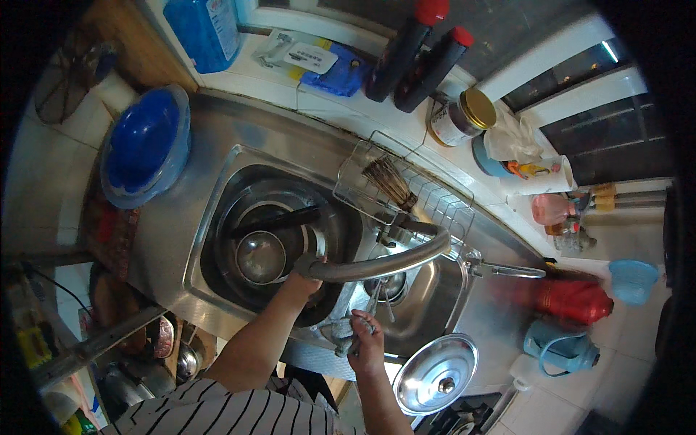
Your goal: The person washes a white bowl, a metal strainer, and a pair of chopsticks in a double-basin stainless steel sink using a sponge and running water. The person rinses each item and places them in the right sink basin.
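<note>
My left hand reaches over the large left sink bowl, partly hidden by the end of the curved metal faucet spout. It is beside a round metal bowl or ladle head and a metal pan with a dark handle; its fingers cannot be made out. Over the divider's front end, my right hand is closed on a grey cloth. Just beyond it, thin metal utensils lean in the small right sink bowl, by a round metal piece.
A wire rack behind the faucet holds a whisk brush. A blue plastic basin stands left. To the right are a metal lid, a red thermos and a blue jug. Bottles and a jar line the sill.
</note>
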`<state>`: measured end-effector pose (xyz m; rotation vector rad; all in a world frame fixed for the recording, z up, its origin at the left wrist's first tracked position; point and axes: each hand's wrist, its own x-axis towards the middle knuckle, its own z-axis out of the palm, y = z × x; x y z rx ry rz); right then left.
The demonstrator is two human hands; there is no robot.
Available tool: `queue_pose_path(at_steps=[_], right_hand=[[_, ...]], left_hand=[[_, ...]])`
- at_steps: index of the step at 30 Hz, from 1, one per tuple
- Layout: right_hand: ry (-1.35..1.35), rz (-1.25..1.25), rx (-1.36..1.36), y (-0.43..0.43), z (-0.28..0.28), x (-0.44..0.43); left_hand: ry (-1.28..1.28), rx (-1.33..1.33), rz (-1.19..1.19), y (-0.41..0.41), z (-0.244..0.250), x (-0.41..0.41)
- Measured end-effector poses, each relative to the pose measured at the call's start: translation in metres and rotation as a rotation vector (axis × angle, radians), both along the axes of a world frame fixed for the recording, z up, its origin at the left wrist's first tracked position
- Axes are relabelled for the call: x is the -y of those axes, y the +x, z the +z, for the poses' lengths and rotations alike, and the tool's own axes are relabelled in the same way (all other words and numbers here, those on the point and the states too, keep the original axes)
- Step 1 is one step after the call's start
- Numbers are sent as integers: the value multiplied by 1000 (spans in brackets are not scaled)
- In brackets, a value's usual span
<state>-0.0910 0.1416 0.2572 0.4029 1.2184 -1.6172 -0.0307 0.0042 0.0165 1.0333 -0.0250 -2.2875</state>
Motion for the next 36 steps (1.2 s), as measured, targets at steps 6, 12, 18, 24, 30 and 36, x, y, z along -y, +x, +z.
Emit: queue_pose_path(at_steps=[6, 12, 18, 24, 30, 36], right_hand=[[-42, 4, 24, 3, 3, 2], [-42, -11, 29, 2, -8, -8], [-35, -52, 43, 0, -3, -9], [-9, -56, 35, -2, 5, -9], [-44, -66, 41, -3, 8, -16], [-63, -51, 50, -7, 4, -26]], left_hand=[[-109, 29, -3, 11, -38, -11], [-191, 24, -124, 6, 32, -1], [630, 77, 364, -15, 59, 9], [621, 126, 320, -11, 34, 9], [764, -134, 373, 16, 15, 13], [800, -565, -20, 40, 31, 9]])
